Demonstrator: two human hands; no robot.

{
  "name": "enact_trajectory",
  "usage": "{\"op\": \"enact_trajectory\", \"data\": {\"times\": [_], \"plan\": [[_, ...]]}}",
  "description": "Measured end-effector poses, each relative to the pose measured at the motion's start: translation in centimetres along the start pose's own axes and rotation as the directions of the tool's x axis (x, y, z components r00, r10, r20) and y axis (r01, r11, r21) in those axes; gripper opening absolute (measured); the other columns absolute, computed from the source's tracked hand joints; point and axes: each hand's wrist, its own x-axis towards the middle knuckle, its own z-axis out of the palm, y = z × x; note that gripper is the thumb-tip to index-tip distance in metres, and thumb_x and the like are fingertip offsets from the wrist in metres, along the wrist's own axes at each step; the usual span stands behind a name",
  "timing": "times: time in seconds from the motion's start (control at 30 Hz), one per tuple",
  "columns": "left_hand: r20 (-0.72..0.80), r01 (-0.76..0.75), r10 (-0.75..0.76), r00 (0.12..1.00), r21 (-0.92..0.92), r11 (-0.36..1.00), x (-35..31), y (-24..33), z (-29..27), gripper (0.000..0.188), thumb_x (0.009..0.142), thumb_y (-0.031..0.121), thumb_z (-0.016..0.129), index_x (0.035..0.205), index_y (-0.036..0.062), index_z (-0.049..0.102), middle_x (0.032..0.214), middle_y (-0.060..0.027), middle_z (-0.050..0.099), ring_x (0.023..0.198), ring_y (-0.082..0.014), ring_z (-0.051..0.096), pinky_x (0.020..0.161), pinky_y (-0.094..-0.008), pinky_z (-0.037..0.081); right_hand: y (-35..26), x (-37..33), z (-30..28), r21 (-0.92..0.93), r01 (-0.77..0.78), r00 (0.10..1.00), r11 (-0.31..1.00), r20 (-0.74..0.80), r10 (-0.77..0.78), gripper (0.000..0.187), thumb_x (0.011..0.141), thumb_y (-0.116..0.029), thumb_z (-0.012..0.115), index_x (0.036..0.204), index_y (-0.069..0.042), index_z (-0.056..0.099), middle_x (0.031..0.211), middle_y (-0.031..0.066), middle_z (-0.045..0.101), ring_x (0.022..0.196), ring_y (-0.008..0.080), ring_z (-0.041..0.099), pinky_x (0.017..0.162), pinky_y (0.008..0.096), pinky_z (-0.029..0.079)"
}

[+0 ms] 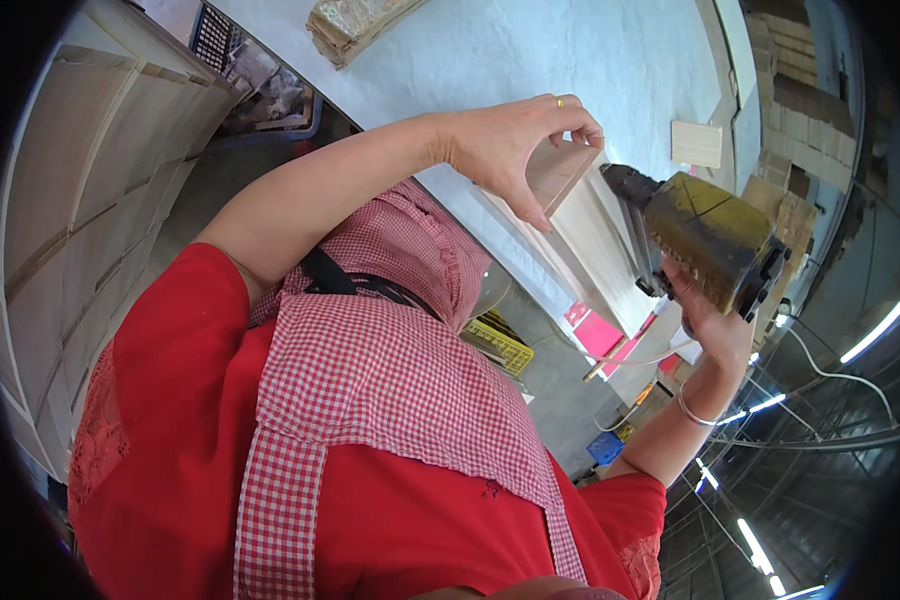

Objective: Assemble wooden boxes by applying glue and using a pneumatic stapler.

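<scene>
My left hand (502, 148) spans the end of a long, pale wooden box (592, 243), its thumb on the near edge and its fingers curled over the far edge. The box lies on the light grey worktable (570, 55). In my right hand (708, 318) is a nail gun (712, 232) with a worn yellow-and-black body. My fingers wrap round its grip, partly hidden by the body. The gun's nose is close to the box's far side, near my left fingertips; whether it touches the wood I cannot tell.
On the table are a small square wooden piece (696, 144) and a wrapped-looking brown block (355, 28). Tall stacks of wooden boards (80, 190) stand at left, more wood (808, 115) at far right. A yellow crate (500, 345) sits below the table edge; a pale hose (650, 359) runs nearby.
</scene>
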Motion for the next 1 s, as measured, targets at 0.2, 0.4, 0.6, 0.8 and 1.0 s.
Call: {"op": "enact_trajectory", "data": {"times": [0.2, 0.4, 0.6, 0.8, 1.0], "plan": [[0.013, 0.019, -0.019, 1.0, -0.009, 1.0, -0.1, 0.0, -0.1, 0.09, 0.053, 0.026, 0.089, 0.131, 0.0108, 0.046, 0.126, -0.0065, 0.047, 0.11, -0.0249, 0.048, 0.1, -0.0381, 0.043, -2.0, 1.5, 0.2, 0.094, -0.049, 0.997, 0.994, -0.058, 0.055, 0.04, 0.075, -0.012, 0.086, 0.106, 0.003, 0.066, 0.101, 0.0105, 0.072, 0.089, 0.0188, 0.067, 0.08, 0.0332, 0.054], [0.026, 0.039, -0.038, 0.999, -0.026, 0.999, -0.2, -0.1, -0.1, 0.091, 0.053, 0.026, 0.09, 0.131, 0.0104, 0.046, 0.127, -0.0069, 0.047, 0.11, -0.0251, 0.049, 0.1, -0.0378, 0.043, -2.0, 1.9, 0.0, 0.057, -0.068, 0.997, 0.996, -0.034, 0.07, 0.041, 0.075, -0.011, 0.085, 0.108, 0.003, 0.066, 0.102, 0.0106, 0.072, 0.09, 0.0183, 0.066, 0.081, 0.0328, 0.053], [0.029, 0.032, -0.032, 0.999, -0.018, 0.999, -0.2, -0.1, -0.1, 0.092, 0.053, 0.027, 0.09, 0.132, 0.0112, 0.046, 0.128, -0.0065, 0.046, 0.111, -0.0254, 0.048, 0.101, -0.0378, 0.043, -1.9, 1.9, -0.1, 0.061, -0.076, 0.997, 0.995, -0.025, 0.077, 0.041, 0.075, -0.012, 0.086, 0.108, 0.003, 0.066, 0.102, 0.0102, 0.072, 0.09, 0.0184, 0.066, 0.081, 0.0326, 0.053], [0.029, 0.049, -0.05, 0.998, 0.013, 0.999, -0.8, 0.0, -0.1, 0.097, 0.054, 0.028, 0.09, 0.137, 0.0113, 0.043, 0.131, -0.0073, 0.046, 0.111, -0.0272, 0.049, 0.103, -0.0388, 0.042, -1.5, 2.6, -0.3, 0.059, -0.058, 0.998, 0.997, -0.009, 0.059, 0.031, 0.08, -0.021, 0.083, 0.099, -0.002, 0.07, 0.081, 0.0015, 0.066, 0.064, 0.0094, 0.053, 0.056, 0.027, 0.041], [-0.151, -0.046, 0.102, 0.983, 0.336, 0.941, -1.6, -1.5, 3.0, 0.092, 0.061, 0.03, 0.085, 0.14, 0.0081, 0.043, 0.137, -0.0103, 0.047, 0.119, -0.0284, 0.049, 0.105, -0.0419, 0.039, -1.9, 3.1, -0.7, 0.057, -0.094, 0.996, 0.994, 0.018, 0.093, 0.027, 0.082, -0.027, 0.082, 0.093, -0.004, 0.071, 0.069, -0.003, 0.062, 0.05, 0.0054, 0.047, 0.044, 0.0245, 0.034]]}}
